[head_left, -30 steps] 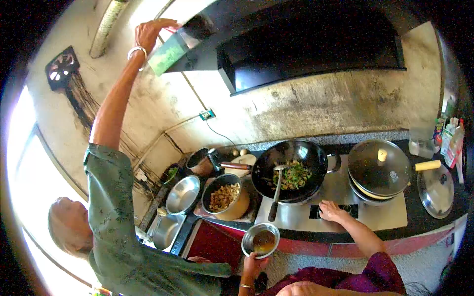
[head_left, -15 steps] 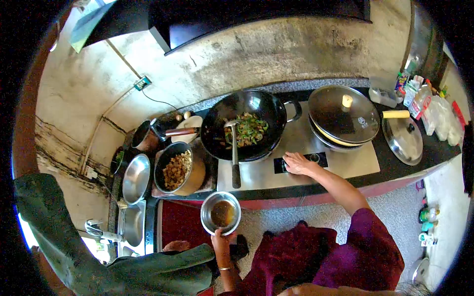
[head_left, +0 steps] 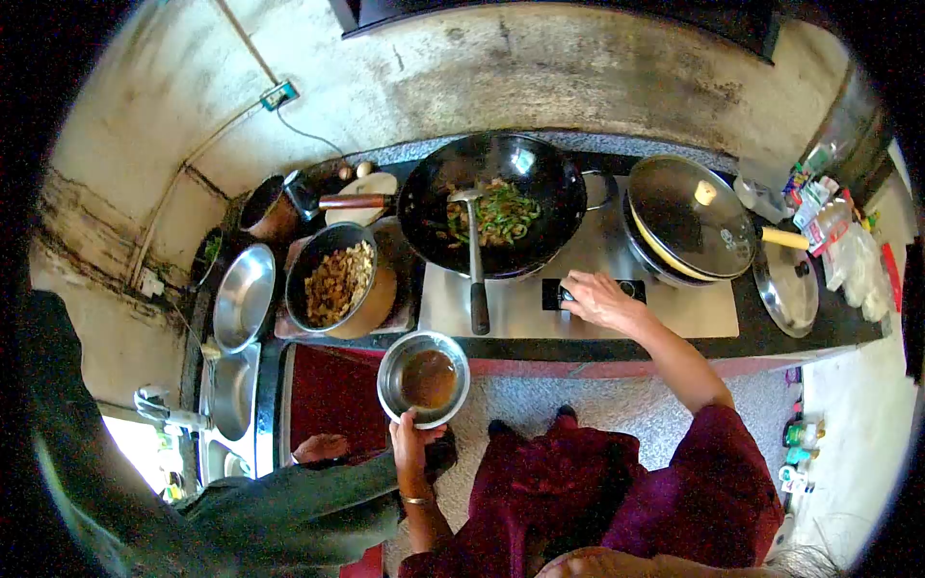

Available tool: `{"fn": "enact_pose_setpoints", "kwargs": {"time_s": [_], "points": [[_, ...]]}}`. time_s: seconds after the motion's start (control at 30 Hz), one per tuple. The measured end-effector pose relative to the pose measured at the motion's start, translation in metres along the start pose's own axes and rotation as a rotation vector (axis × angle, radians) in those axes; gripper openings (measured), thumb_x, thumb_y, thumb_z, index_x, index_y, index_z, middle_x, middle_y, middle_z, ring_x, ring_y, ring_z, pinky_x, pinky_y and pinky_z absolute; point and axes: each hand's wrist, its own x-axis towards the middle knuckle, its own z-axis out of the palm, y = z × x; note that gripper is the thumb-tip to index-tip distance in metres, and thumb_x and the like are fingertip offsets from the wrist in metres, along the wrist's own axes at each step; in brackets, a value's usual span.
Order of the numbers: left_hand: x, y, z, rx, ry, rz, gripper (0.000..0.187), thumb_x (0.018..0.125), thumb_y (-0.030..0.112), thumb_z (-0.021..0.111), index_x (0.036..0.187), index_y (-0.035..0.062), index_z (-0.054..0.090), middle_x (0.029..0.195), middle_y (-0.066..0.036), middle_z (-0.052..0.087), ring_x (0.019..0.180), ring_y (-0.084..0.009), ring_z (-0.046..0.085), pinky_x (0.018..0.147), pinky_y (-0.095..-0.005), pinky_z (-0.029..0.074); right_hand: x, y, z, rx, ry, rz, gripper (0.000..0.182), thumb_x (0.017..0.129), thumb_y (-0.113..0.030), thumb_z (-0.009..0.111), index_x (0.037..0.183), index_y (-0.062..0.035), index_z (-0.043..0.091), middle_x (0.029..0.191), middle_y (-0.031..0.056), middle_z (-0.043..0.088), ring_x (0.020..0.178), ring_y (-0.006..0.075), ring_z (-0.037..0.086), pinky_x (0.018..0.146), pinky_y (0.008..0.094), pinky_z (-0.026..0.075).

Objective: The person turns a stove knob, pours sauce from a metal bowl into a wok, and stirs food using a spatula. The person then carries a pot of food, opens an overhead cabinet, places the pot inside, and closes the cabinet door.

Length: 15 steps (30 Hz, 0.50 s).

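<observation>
My left hand [head_left: 412, 443] grips the near rim of a metal bowl [head_left: 385, 376] with brown liquid [head_left: 428, 379] in it, held in front of the counter. My right hand [head_left: 602, 299] reaches to the black control panel of the stove [head_left: 520, 313], its fingers closed around a stove knob [head_left: 567, 295]. Behind it, a black wok [head_left: 434, 231] holds green vegetables and brown pieces [head_left: 506, 212]. A spatula [head_left: 476, 260] rests in the wok, its dark handle over the near edge.
Left of the wok stand a pot [head_left: 371, 313] of chopped brown and pale pieces and a steel basin [head_left: 244, 299]. A lidded pan [head_left: 684, 217], a loose lid [head_left: 790, 289] and plastic bags [head_left: 858, 255] are on the right. Another person's green clothing [head_left: 299, 511] is at lower left, near the sink [head_left: 234, 395].
The view has shifted, so the counter sits higher in the picture. My left hand still holds the bowl, now closer to the pot. My right hand stays at the knob, its fingers more curled.
</observation>
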Motion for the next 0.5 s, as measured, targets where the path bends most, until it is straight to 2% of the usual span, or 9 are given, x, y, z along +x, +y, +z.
{"fn": "enact_pose_setpoints", "kwargs": {"time_s": [0.03,0.1,0.17,0.2,0.3,0.33,0.37,0.47,0.5], "points": [[0.003,0.001,-0.003,0.01,-0.027,-0.003,0.034,0.084,0.023,0.043,0.091,-0.0098,0.05,0.068,-0.016,0.06,0.049,-0.0222,0.06,0.044,-0.0259,0.05,0.0,-0.015,-0.027,0.091,0.0,-0.057,0.054,0.078,-0.02,0.056,0.125,-0.0034,0.038,0.123,0.0196,0.043,0.091,0.0353,0.057,0.074,0.0433,0.048],[0.007,0.004,-0.006,0.055,-0.023,-0.062,0.034,0.085,0.025,0.042,0.09,-0.0074,0.052,0.063,-0.015,0.06,0.046,-0.0211,0.059,0.041,-0.0236,0.045,0.006,-0.04,-0.056,0.192,0.4,-0.322,0.058,0.073,-0.016,0.063,0.126,-0.01,0.039,0.116,0.0173,0.046,0.076,0.0342,0.06,0.062,0.0396,0.052],[0.021,-0.004,-0.018,-0.017,-0.075,-0.121,0.033,0.085,0.024,0.042,0.09,-0.0073,0.052,0.066,-0.015,0.061,0.046,-0.0213,0.059,0.042,-0.0255,0.047,0.019,-0.069,-0.079,0.156,0.394,-0.415,0.058,0.072,-0.014,0.063,0.125,-0.0111,0.04,0.116,0.0172,0.047,0.077,0.0336,0.06,0.062,0.0387,0.052],[0.011,0.013,-0.003,-0.181,-0.044,-0.072,0.033,0.085,0.023,0.042,0.09,-0.0075,0.052,0.067,-0.015,0.062,0.048,-0.0217,0.059,0.042,-0.0268,0.048,0.027,-0.08,-0.084,0.114,0.402,-0.498,0.059,0.07,-0.012,0.064,0.124,-0.0122,0.041,0.117,0.017,0.047,0.077,0.0331,0.06,0.062,0.0378,0.052],[0.028,0.015,-0.018,-0.272,-0.186,-0.159,0.032,0.085,0.021,0.044,0.094,-0.0084,0.049,0.072,-0.016,0.06,0.05,-0.023,0.06,0.044,-0.0284,0.051,0.058,-0.098,-0.064,0.045,0.219,-0.596,0.062,0.064,-0.004,0.065,0.122,-0.0119,0.044,0.124,0.015,0.041,0.067,0.0299,0.06,0.055,0.0366,0.051],[0.028,0.019,-0.017,-0.28,-0.183,-0.156,0.032,0.085,0.021,0.044,0.094,-0.0084,0.049,0.072,-0.016,0.06,0.05,-0.023,0.06,0.044,-0.0284,0.051,0.065,-0.103,-0.063,0.046,0.268,-0.676,0.05,0.063,0.001,0.059,0.111,-0.0072,0.05,0.111,0.0141,0.048,0.063,0.0285,0.06,0.051,0.0366,0.049],[0.028,0.024,-0.013,-0.199,-0.109,-0.108,0.032,0.084,0.021,0.045,0.096,-0.0088,0.048,0.075,-0.017,0.06,0.052,-0.0234,0.06,0.044,-0.0289,0.051,0.071,-0.105,-0.059,0.043,0.266,-0.683,0.05,0.063,0.001,0.059,0.111,-0.0072,0.05,0.111,0.0141,0.048,0.063,0.0285,0.06,0.051,0.0366,0.049],[0.031,0.028,-0.017,-0.069,-0.025,-0.029,0.033,0.083,0.019,0.046,0.099,-0.0097,0.046,0.08,-0.018,0.058,0.055,-0.0244,0.061,0.046,-0.0298,0.052,0.081,-0.112,-0.058,-0.134,0.213,-0.635,0.018,0.065,0.0,0.056,0.081,-0.0029,0.048,0.081,0.0101,0.049,0.061,0.0264,0.058,0.048,0.0367,0.046],[0.034,0.029,-0.02,-0.017,-0.014,-0.002,0.034,0.083,0.019,0.046,0.099,-0.0102,0.045,0.083,-0.018,0.058,0.057,-0.0249,0.061,0.046,-0.0302,0.053,0.084,-0.112,-0.063,-0.141,0.22,-0.634,0.018,0.065,0.0,0.056,0.081,-0.0029,0.048,0.081,0.0101,0.049,0.061,0.0264,0.058,0.048,0.0367,0.046]]}}
